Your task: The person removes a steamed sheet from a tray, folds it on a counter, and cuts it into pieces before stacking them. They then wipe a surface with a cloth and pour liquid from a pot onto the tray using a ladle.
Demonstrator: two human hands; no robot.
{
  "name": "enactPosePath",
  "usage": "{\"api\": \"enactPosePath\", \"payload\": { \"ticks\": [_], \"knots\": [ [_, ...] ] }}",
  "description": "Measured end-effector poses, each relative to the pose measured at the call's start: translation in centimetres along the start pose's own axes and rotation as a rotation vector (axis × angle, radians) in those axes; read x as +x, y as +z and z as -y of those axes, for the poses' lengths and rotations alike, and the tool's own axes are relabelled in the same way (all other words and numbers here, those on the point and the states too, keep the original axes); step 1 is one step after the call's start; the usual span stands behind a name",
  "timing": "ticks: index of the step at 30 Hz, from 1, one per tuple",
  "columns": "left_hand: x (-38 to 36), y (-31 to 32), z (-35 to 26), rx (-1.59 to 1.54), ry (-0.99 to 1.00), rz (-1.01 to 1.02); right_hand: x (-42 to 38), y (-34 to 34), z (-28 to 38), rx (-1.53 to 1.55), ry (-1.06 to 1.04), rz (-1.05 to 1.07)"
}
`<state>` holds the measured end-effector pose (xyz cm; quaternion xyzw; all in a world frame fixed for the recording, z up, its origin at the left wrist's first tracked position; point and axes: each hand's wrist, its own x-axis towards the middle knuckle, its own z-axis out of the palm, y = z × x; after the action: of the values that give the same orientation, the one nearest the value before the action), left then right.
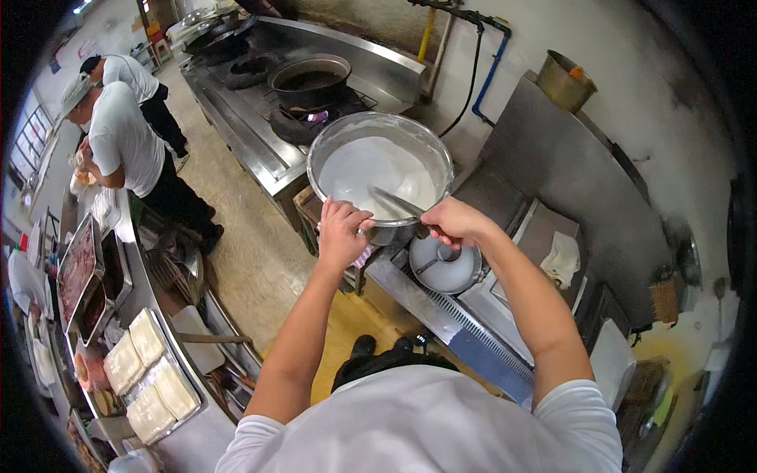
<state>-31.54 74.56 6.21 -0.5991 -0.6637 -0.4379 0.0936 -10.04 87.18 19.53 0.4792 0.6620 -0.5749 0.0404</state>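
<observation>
A large metal bowl of white batter-like liquid stands in front of me. My left hand grips its near rim, fingers over the edge and a ring on one of them. Close to the rim on the right, my right hand is closed around the handle of a metal stirring tool. The tool slants down to the left and its far end dips into the liquid. Below my right hand sits a smaller round pan of white liquid, with a metal ladle in it.
A dark wok-like pot stands over a lit burner beyond the bowl. To the left, a counter holds metal trays of reddish food and pale dough slabs. Two people work there. A cloth lies at right.
</observation>
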Motion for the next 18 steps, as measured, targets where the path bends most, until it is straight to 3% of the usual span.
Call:
{"api": "enactPosePath", "payload": {
  "ticks": [11,18],
  "knots": [
    [0.2,0.0,-0.3,0.005,0.029,0.010,-4.2,2.7,-7.2,0.159,-0.218,-0.176],
    [-0.1,0.0,-0.2,-0.014,0.015,0.029,-5.1,5.2,-11.5,-0.254,-0.470,-0.519]
  ]
}}
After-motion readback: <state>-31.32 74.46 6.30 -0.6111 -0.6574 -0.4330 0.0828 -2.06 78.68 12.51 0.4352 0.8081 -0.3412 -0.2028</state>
